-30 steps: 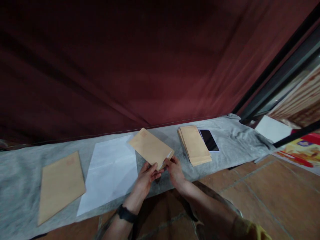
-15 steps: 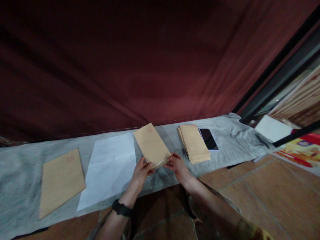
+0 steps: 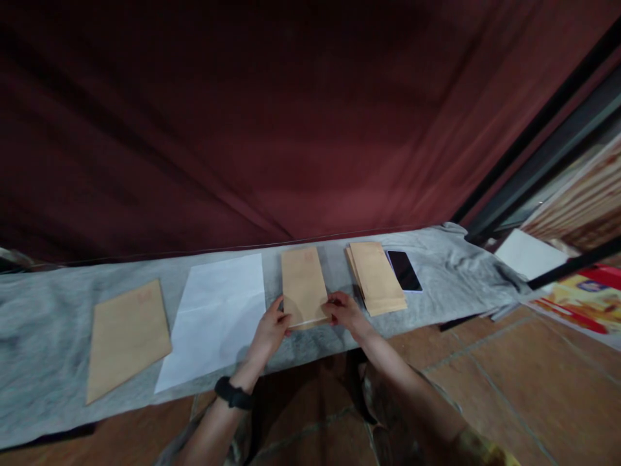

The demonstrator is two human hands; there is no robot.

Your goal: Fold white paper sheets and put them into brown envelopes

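One brown envelope lies left of the white sheet; to the sheet's right are a second envelope, one envelope stack and one phone.

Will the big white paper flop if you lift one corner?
Probably: the white paper looks like one thin, creased sheet, so it would likely droop. It seems light, and the fuzzy grey cloth might keep it from sliding.

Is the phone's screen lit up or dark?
Dark. The phone lies face up on the grey cloth beside the stack of envelopes, its screen plain black, no glow.
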